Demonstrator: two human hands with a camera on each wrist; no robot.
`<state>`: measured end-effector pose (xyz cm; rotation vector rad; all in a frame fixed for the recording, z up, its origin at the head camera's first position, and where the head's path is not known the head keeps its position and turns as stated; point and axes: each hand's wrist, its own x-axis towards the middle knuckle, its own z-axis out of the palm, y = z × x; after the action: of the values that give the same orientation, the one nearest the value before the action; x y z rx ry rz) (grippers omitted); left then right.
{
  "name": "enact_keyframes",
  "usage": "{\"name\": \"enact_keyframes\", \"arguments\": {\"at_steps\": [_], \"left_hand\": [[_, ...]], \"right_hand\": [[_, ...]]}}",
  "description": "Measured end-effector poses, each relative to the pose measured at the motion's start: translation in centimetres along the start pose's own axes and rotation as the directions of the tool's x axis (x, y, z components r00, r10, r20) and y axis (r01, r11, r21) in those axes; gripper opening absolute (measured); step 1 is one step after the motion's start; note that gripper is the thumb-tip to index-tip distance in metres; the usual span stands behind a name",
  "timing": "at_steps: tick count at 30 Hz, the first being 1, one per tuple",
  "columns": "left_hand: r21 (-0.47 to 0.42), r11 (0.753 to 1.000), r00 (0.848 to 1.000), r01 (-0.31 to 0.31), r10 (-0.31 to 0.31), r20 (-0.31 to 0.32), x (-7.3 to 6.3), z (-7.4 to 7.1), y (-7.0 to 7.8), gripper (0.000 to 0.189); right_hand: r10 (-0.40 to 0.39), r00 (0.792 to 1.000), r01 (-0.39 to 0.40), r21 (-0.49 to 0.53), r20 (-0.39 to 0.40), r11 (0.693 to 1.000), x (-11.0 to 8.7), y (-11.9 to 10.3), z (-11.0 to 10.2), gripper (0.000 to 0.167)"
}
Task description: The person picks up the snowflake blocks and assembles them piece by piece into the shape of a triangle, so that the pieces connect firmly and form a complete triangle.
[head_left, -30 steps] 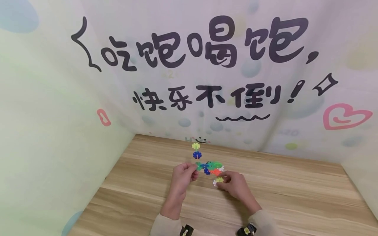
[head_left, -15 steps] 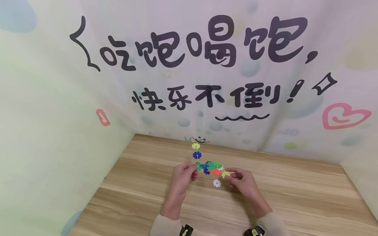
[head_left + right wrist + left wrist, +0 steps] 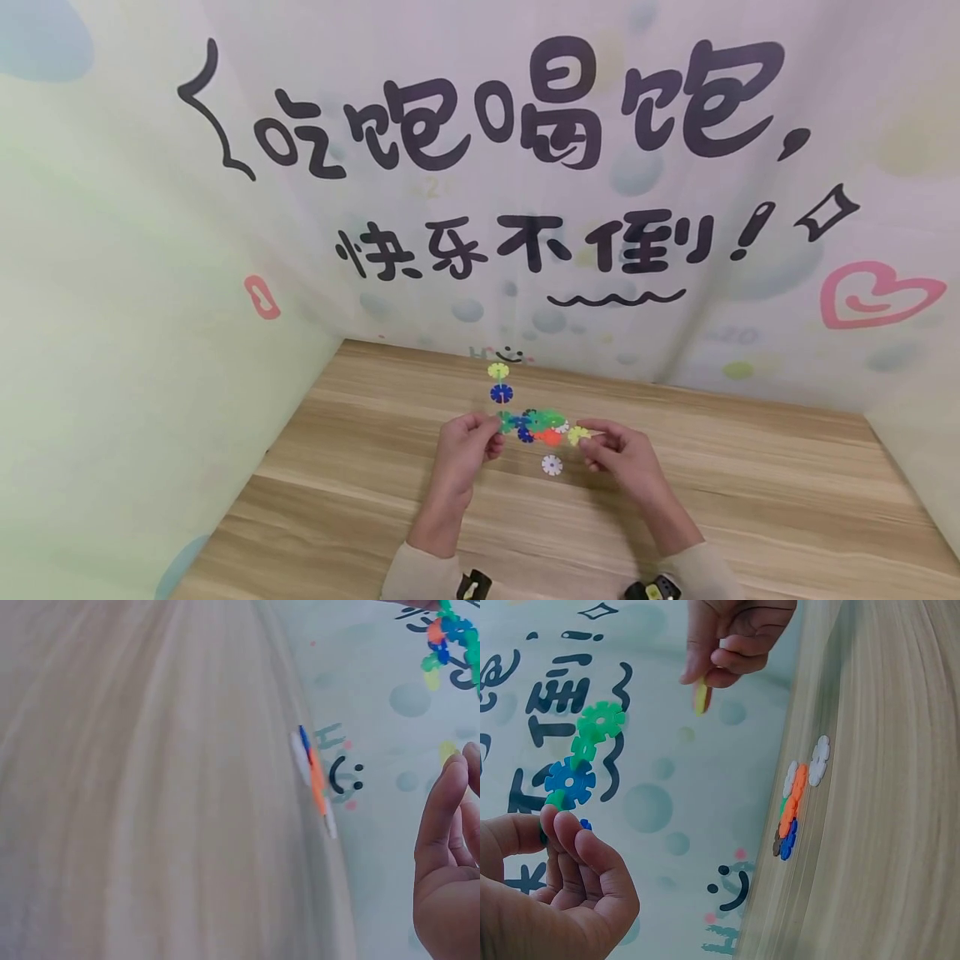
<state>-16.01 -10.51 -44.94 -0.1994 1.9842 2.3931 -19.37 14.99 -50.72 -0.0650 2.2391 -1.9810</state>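
Note:
My left hand (image 3: 465,446) pinches a joined chain of notched plastic snowflake discs (image 3: 570,782), green and blue in the left wrist view. In the head view, a blue disc (image 3: 501,393) and a yellow-green one stand up from the chain's far side. Between thumb and fingers, my right hand (image 3: 621,454) pinches a single yellow snowflake disc (image 3: 577,436), apart from the chain. The left wrist view has this yellow disc (image 3: 702,697) nearly edge-on. Below the hands, a loose white disc (image 3: 552,465) lies on the table.
Loose discs lie close together on the wooden table (image 3: 360,500), among them an orange disc (image 3: 793,801), a blue disc (image 3: 788,840) and a white one. A printed cloth wall (image 3: 450,317) rises behind the table, with further walls at both sides.
My right hand has drawn the yellow disc off the white disc on the table, moving it up and to the right. The left hand with its chain has stayed nearly still.

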Motion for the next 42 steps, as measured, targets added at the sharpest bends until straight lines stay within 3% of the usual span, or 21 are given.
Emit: {"name": "enact_keyframes", "arguments": {"at_steps": [29,42], "left_hand": [[0.022,1.000,1.000,0.007,-0.007,0.006,0.2,0.4,-0.4,0.017],[0.039,0.999,1.000,0.014,-0.015,0.016,0.2,0.5,-0.5,0.015]], "right_hand": [[-0.214,0.971,0.205,0.085,0.107,0.975,-1.6,-3.2,-0.7,0.039],[-0.200,0.972,0.194,0.058,0.126,0.979,-1.7,-3.8,-0.5,0.036]]}}
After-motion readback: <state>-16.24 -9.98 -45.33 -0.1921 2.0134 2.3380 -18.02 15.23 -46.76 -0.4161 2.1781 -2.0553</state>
